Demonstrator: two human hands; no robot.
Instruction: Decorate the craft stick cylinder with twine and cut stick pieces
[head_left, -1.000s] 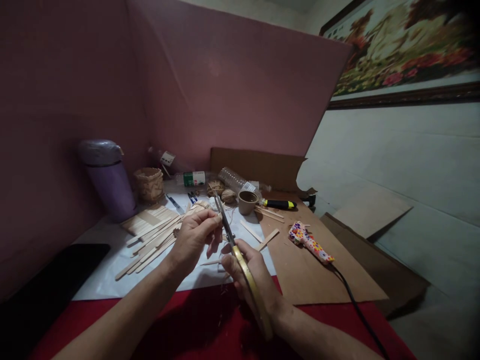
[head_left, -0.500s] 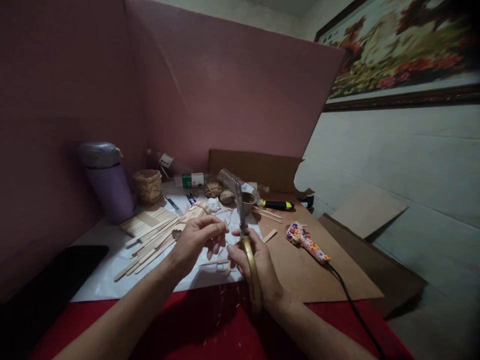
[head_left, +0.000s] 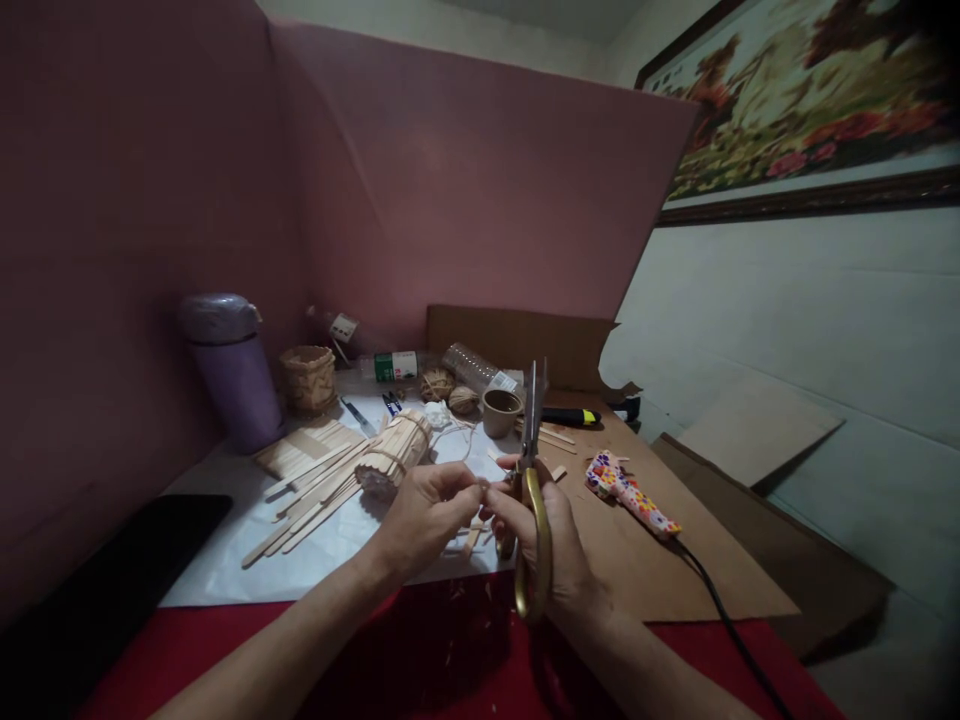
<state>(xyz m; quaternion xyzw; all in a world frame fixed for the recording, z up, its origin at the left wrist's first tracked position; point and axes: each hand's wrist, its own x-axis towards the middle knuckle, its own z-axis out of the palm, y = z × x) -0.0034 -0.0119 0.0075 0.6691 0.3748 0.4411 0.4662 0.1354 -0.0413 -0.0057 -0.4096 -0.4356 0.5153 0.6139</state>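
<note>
My right hand (head_left: 559,540) holds a pair of gold-handled scissors (head_left: 534,530), blades pointing up and slightly apart. My left hand (head_left: 435,510) is closed in a pinch, its fingertips meeting those of my right hand. Whatever lies between these fingertips is too small and hidden to name. Just beyond my left hand is a bundle of craft sticks (head_left: 394,450) set around a clear bottle and tied with cord. Loose craft sticks (head_left: 300,510) fan out left of it on white paper (head_left: 217,565). Small cut wood pieces (head_left: 472,540) lie below my fingers.
A floral glue gun (head_left: 630,495) with a black cord rests on cardboard (head_left: 697,570) at right. Behind stand a small brown pot (head_left: 501,412), twine balls (head_left: 437,384), plastic bottles (head_left: 395,366), a yellow-black cutter (head_left: 574,416), a woven basket (head_left: 307,378) and a purple tumbler (head_left: 236,390).
My hands have come together, with the left fingertips now at the right ones. The scissors have swung from nearly closed to slightly open blades. The view has shifted a little left.
</note>
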